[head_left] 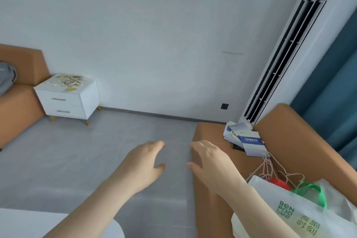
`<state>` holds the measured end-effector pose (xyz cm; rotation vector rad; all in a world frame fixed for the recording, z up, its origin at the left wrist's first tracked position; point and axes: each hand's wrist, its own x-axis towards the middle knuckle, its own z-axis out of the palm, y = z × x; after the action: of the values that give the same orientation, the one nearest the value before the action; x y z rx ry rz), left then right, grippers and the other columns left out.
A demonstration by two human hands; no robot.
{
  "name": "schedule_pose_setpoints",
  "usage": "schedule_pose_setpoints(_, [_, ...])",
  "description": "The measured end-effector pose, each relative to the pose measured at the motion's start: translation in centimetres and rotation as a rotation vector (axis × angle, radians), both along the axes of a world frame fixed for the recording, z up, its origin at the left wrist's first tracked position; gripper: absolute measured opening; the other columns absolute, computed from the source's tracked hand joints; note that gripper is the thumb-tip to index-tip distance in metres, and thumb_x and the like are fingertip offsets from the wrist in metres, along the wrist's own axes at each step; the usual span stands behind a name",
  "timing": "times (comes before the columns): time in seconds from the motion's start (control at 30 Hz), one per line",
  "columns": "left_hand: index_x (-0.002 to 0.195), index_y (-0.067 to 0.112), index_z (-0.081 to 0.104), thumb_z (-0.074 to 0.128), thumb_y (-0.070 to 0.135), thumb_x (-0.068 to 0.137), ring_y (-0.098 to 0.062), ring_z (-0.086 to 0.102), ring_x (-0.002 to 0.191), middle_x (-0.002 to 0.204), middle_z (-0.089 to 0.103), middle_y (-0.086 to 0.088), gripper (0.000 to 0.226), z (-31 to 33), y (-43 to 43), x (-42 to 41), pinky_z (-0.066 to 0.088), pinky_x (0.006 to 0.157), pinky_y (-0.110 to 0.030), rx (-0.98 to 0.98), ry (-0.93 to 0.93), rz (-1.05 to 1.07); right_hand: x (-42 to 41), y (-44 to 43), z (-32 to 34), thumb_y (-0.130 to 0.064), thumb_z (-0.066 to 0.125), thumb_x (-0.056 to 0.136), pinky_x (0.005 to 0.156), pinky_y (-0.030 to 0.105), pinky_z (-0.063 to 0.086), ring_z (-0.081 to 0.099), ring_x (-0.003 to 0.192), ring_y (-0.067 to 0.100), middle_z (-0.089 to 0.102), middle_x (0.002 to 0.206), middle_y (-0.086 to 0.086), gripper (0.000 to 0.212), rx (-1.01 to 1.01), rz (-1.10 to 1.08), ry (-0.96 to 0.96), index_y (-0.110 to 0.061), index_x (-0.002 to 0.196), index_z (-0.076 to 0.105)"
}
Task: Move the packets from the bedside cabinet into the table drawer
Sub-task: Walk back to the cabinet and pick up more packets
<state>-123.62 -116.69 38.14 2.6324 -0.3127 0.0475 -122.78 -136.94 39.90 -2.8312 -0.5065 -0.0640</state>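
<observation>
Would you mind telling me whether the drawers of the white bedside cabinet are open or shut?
Shut: both drawer fronts sit flush with the bedside cabinet, and the packets lie piled on its top.

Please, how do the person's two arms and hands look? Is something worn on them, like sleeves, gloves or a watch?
Both are bare. The left hand and the right hand wear no gloves, and no ring shows on the visible fingers. Neither wrist carries a watch or band. Both forearms are uncovered as far as the picture shows, so no sleeve is seen.
</observation>
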Motion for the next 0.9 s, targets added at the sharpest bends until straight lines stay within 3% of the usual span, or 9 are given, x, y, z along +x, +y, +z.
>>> schedule_pose_setpoints(0.57, [0.133, 0.028, 0.043, 0.057, 0.035, 0.090, -0.008, 0.048, 0.119, 0.131, 0.050, 0.010, 0.046, -0.4, 6.6, 23.5, 0.036, 0.092, -0.017, 0.010, 0.027, 0.292, 29.9, 7.5, -0.3, -0.037, 0.052, 0.093, 0.097, 0.026, 0.040, 0.046, 0.126, 0.016, 0.045, 0.141, -0.005, 0.053, -0.005, 0.297, 0.020, -0.024, 0.142, 0.037])
schedule_pose_setpoints(0.9, [0.134, 0.030, 0.040, 0.054, 0.036, 0.092, -0.007, 0.046, 0.119, 0.132, 0.048, 0.012, 0.045, -2.3, 16.2, 33.0, 0.035, 0.091, -0.017, -0.014, 0.126, 0.506, 43.3, 19.1, -1.9, -0.036, 0.054, 0.094, 0.100, 0.028, 0.041, 0.046, 0.125, 0.017, 0.047, 0.138, -0.004, 0.052, -0.015, 0.507, 0.089, -0.023, 0.142, 0.038])
